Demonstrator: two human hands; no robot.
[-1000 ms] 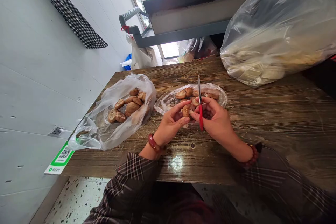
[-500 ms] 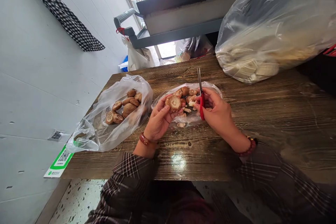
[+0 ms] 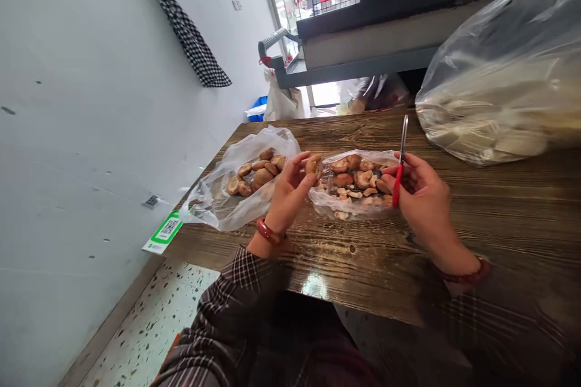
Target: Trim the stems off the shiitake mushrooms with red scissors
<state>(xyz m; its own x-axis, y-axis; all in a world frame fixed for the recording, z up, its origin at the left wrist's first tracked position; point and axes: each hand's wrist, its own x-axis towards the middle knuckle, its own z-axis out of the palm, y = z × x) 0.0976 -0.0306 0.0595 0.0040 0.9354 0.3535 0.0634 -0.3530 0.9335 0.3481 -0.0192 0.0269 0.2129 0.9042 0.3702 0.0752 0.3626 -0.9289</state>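
Observation:
A brown shiitake mushroom (image 3: 313,166) is pinched between the thumb and fingers of my left hand (image 3: 293,187), seen edge-on. My right hand (image 3: 424,193) is wrapped around red-handled scissors (image 3: 398,178), whose blades point up and look closed. Between my hands lies a clear plastic bag (image 3: 327,204) with several mushrooms (image 3: 344,179) and pale cut stems (image 3: 356,194) on it. To the left, an opened white plastic bag (image 3: 213,199) holds several whole mushrooms (image 3: 262,178).
A large clear bag of pale flat pieces (image 3: 490,127) stands at the back right of the wooden table (image 3: 363,278). A grey metal cart (image 3: 358,69) is beyond the far edge. A white wall (image 3: 113,103) runs along the left. A green QR card (image 3: 163,231) sits at the left edge.
The view has swung left. My left hand has turned the mushroom from facing me to edge-on and moved away from the cut stems. My right hand with the scissors has drawn off to the right.

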